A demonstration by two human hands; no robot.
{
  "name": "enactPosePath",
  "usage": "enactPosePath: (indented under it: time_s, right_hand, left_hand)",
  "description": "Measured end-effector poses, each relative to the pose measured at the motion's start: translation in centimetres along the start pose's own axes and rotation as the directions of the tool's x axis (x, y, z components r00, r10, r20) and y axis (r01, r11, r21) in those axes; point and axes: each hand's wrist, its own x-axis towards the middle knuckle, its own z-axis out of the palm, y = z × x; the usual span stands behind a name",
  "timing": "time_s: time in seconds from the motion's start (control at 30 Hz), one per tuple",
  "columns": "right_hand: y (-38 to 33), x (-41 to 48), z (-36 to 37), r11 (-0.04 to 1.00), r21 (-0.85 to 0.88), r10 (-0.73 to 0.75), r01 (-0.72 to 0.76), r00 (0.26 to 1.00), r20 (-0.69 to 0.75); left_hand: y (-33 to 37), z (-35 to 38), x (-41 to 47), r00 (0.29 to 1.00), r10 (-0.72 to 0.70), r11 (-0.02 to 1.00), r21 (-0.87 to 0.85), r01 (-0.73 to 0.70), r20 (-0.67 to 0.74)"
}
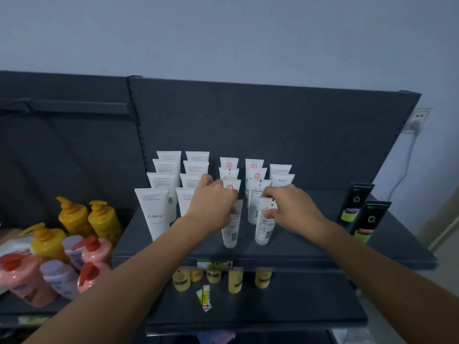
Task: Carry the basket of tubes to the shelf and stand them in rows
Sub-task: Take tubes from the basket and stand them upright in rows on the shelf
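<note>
Tubes: white, flat crimped ends up, caps down, standing upright on the dark shelf. Approx. 5 rows running front to back; approx. 17 visible, some partly hidden. Left hand is closing on the front tube, 3rd row. Right hand is closing on the front tube, 4th row. Two black boxes are standing right of the tubes. Pump bottles, left of the tubes: 3 yellow, 3 pink, 2 lilac. Behind the shelf: dark back panel, pale wall.
</note>
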Motion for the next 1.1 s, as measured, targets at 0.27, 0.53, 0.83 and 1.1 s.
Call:
enactPosePath:
  time_s: [0.27, 0.53, 0.83, 1.1]
  right_hand:
    - [0.9, 3.0, 2.4, 0.998, -0.005, -0.066, 0.066, 0.997, 0.036]
    - [1.3, 3.2, 2.6, 0.998, 0.021, -0.063, 0.061, 0.995, 0.078]
    - [-1.8, 1.1, 1.0, 0.986, -0.139, -0.123, 0.097, 0.973, -0.194]
    - [-9.5, -3.5, 4.8, 0.986, -0.019, -0.165, 0.164, 0.966, -0.199]
  left_hand:
    - [0.4, 0.5, 1.6, 0.999, -0.014, 0.999, 0.047, 0.012, 0.037]
    - [-0.4, 1.3, 1.7, 0.997, -0.031, 0.999, 0.036, 0.028, 0.075]
    - [-3.3, -0.5, -1.5, 0.997, -0.018, 0.974, -0.228, 0.000, -0.079]
    - [-8.8, 0.9, -10.3, 0.994, 0.097, 0.917, -0.392, -0.073, 0.041]
